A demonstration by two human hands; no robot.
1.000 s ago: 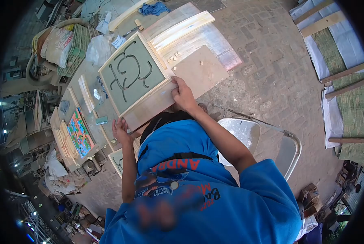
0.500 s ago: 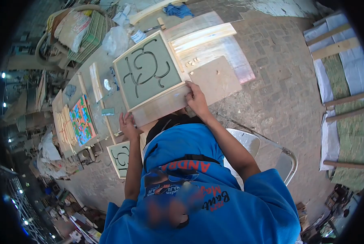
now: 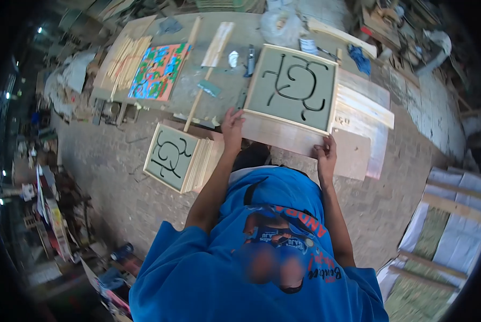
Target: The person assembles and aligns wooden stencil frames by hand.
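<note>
A square panel with a pale wood frame, grey-green face and dark curved strokes lies on a thin board at the table's near edge. At its near right corner, my right hand has its fingers closed against the frame, thumb near the board's edge. My left hand is beside the near left corner, its bent fingers slightly apart; whether they touch the frame is hard to see. Left of my left arm stands a stack of similar framed panels, the top one bearing like strokes.
A colourful picture sheet, wood strips, a blue-handled tool and a green block lie on the table. Pale planks and a brown board are at the right. A blue cloth lies behind.
My view has turned leftward, bringing the panel stack fully into sight. Both hands stay by the framed panel's near corners. The panel shows no clear shift on its board.
</note>
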